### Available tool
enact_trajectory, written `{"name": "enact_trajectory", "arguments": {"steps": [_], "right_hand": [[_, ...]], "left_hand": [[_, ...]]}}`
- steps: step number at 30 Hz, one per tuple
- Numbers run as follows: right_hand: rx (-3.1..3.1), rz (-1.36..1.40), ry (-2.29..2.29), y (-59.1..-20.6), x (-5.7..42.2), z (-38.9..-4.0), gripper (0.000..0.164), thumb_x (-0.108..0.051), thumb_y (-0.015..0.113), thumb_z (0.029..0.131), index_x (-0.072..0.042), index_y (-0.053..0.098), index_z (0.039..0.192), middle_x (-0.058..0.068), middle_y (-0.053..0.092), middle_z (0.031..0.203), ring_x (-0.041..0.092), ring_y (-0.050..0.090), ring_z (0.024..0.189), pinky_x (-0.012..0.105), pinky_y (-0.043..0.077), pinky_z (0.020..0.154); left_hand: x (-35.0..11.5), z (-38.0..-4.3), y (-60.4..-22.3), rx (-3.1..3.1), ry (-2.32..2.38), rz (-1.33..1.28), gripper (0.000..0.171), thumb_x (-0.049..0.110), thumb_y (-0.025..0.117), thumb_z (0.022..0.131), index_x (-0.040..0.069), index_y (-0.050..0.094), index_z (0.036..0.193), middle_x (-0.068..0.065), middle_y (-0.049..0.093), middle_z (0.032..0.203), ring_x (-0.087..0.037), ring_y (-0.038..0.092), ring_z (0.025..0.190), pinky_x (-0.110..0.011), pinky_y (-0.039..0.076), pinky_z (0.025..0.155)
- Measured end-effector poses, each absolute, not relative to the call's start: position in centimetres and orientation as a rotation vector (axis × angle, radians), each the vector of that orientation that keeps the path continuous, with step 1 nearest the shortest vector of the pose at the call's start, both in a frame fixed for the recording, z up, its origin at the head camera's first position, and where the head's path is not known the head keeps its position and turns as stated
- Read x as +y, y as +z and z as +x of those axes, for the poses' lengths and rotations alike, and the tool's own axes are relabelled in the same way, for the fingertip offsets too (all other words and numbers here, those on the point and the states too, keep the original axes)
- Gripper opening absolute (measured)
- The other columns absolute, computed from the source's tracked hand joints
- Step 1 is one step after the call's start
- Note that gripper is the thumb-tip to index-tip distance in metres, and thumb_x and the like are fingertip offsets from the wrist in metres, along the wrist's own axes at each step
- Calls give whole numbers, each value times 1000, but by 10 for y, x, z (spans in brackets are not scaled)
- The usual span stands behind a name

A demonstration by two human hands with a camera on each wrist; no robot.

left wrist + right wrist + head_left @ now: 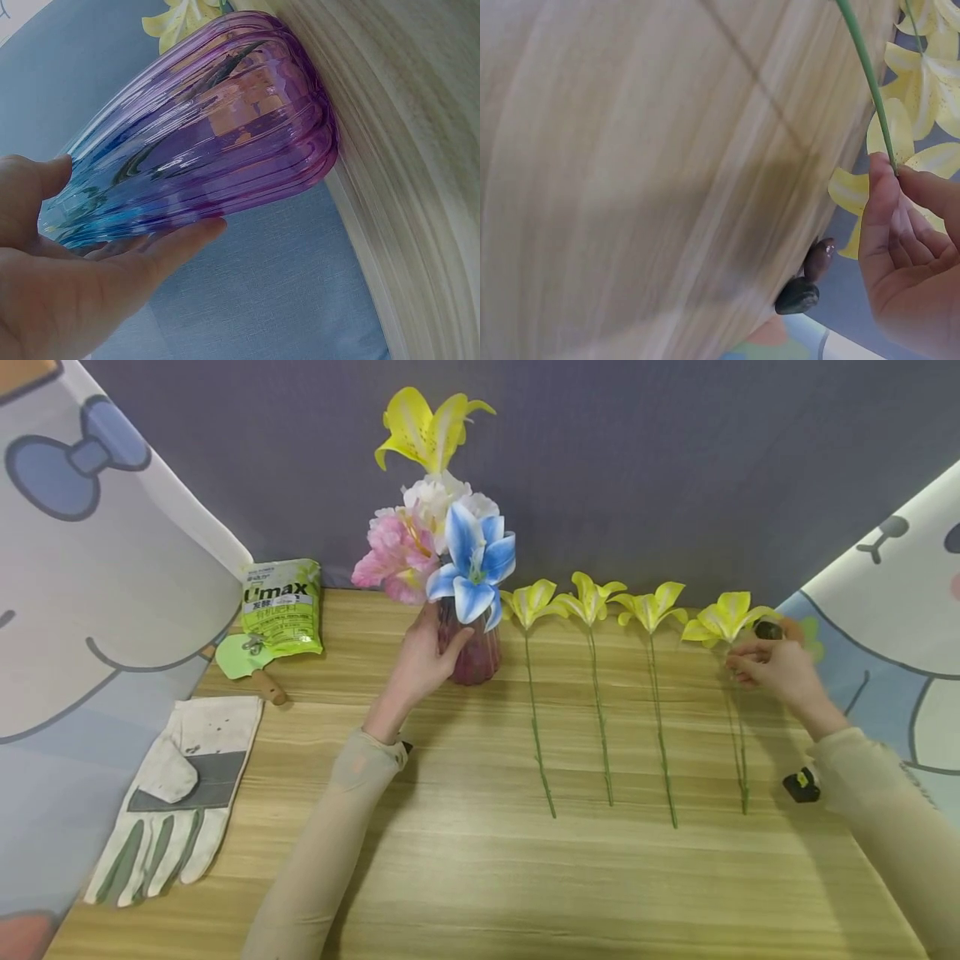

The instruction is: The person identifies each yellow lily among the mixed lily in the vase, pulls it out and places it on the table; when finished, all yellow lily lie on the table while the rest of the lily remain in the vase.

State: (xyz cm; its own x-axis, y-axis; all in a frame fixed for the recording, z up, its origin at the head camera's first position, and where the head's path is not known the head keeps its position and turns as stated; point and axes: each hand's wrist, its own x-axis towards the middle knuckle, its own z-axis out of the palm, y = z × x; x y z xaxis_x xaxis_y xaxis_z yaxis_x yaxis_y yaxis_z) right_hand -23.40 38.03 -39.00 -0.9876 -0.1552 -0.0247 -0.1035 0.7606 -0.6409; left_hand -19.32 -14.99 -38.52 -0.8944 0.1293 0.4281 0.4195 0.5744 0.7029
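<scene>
My left hand grips the neck of a ribbed glass vase, thumb on one side and fingers on the other. In the left wrist view the vase shades from blue to purple, with stems visible inside. It bears a yellow lily, white flowers, a pink flower and a blue-and-white lily. On the right, my right hand pinches the green stem of a yellow lily just below its bloom. Three more yellow lilies lie in a row between the hands.
At the left stand a green fertilizer bag and, before it, a small green trowel with a wooden handle. A white and grey work glove lies nearer. Dark stones rest at the table's right back. A grey curtain hangs behind.
</scene>
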Motion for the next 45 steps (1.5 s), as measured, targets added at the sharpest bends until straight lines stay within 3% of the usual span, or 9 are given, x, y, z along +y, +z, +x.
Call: {"name": "enact_trajectory", "arguments": {"steps": [7, 12, 29, 36, 38, 42, 45], "right_hand": [[2829, -240, -1139, -396, 373, -234, 33, -1, 62, 107, 28, 59, 121, 21, 76, 84, 4, 69, 61, 24, 59, 58], [2806, -245, -1167, -395, 370, -234, 34, 0, 59, 108, 30, 56, 123, 27, 75, 87, 4, 69, 61, 23, 59, 58], [2853, -234, -1138, -397, 371, -233, 34, -5, 58, 109, 26, 60, 122, 16, 77, 82, -3, 67, 61, 22, 58, 57], [2919, -267, -1069, -393, 370, -230, 35, -5, 52, 110, 27, 59, 123, 30, 75, 91, -6, 65, 60, 19, 57, 56], [2999, -264, -1044, -386, 369, -228, 36, -7, 51, 110, 26, 60, 122, 26, 76, 89, -10, 63, 58, 15, 54, 54], [3177, -255, -1162, -359, 351, -222, 35, -15, 55, 111, 17, 65, 122, -18, 74, 81, -16, 60, 61, 9, 50, 55], [3172, -334, -1383, -333, 316, -220, 29, -17, 60, 110, 6, 70, 123, -36, 65, 87, -13, 65, 71, 8, 52, 63]], "left_hand": [[-150, -192, -386, -2462, -1236, -455, 68, 14, 69, 105, -13, 34, 157, -35, 55, 145, -44, 60, 125, -56, 46, 110], [-150, -192, -387, -2455, -1233, -453, 68, 14, 70, 105, -13, 34, 157, -36, 53, 147, -47, 57, 132, -55, 44, 113], [-151, -191, -389, -2468, -1231, -441, 67, 14, 69, 105, -13, 35, 157, -35, 52, 149, -48, 53, 137, -54, 42, 116], [-151, -191, -389, -2466, -1231, -438, 68, 14, 70, 105, -12, 35, 156, -34, 54, 147, -46, 57, 132, -55, 44, 113], [-151, -191, -389, -2471, -1227, -440, 66, 14, 69, 105, -12, 35, 156, -34, 58, 140, -45, 62, 123, -55, 48, 107], [-150, -191, -388, -2461, -1225, -466, 65, 12, 68, 105, -13, 36, 155, -34, 58, 138, -45, 62, 120, -55, 49, 105], [-150, -192, -387, -2441, -1215, -482, 67, 12, 68, 105, -14, 34, 156, -36, 55, 144, -46, 59, 128, -56, 47, 109]]}}
